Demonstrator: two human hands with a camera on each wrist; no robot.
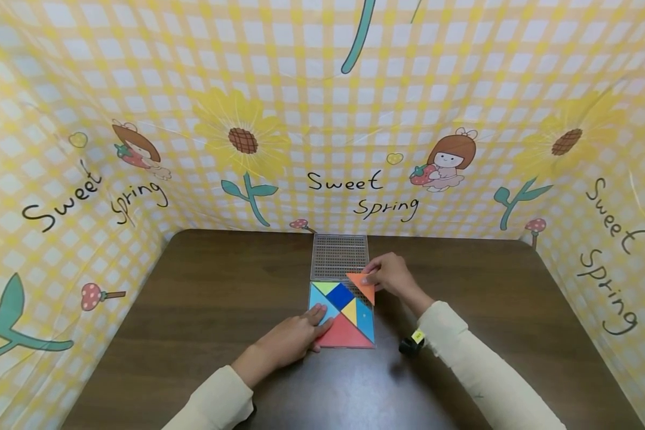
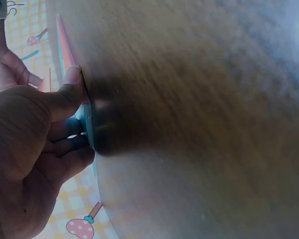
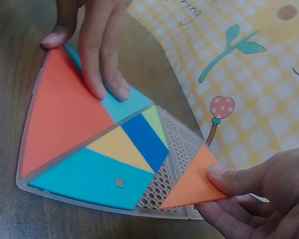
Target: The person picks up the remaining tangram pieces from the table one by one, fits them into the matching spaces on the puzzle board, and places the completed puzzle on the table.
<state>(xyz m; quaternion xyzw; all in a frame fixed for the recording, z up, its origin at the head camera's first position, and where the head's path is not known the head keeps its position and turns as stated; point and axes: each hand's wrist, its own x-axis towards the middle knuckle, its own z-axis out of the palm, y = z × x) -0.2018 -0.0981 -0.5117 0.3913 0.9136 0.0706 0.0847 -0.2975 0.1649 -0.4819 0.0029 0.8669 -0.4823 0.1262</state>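
My right hand (image 1: 395,278) pinches an orange triangle (image 3: 194,179) between thumb and fingers, tilted over the bare perforated corner of a tangram case (image 3: 157,191). In that case lie a red triangle (image 1: 348,335), a light blue triangle (image 3: 135,102), a dark blue square (image 1: 340,296), a small yellow triangle (image 1: 350,311), a light green triangle (image 1: 325,287) and a blue parallelogram (image 3: 107,174) with a round spot. My left hand (image 1: 295,337) rests at the near left corner, two fingertips pressing the light blue triangle and the thumb by the red triangle's corner.
The case's perforated lid half (image 1: 340,257) lies opened flat behind it, toward the far edge of the dark wooden table (image 1: 236,275). A black device with a yellow label (image 1: 411,343) sits under the right cuff. A yellow checked cloth (image 1: 322,119) encloses the back and sides.
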